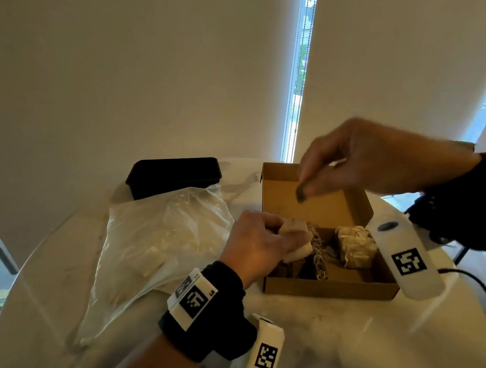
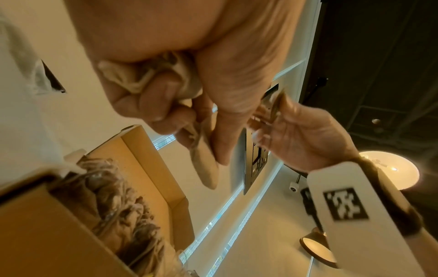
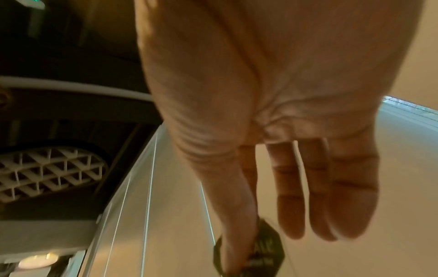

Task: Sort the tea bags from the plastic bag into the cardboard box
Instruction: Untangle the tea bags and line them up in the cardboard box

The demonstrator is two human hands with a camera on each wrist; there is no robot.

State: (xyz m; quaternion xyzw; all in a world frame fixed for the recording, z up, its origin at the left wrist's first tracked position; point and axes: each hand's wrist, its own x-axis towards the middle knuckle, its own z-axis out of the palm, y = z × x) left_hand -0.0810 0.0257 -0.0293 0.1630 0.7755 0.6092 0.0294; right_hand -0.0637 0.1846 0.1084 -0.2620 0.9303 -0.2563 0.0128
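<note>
Fingers of the left hand were curled around a bunch of tea bags, just over the near left corner of the open cardboard box. Higher up, the right hand pinched a small dark tag with its thumb and 1 finger. More tea bags lay inside the box. Beside it on the white table lay the plastic bag.
</note>
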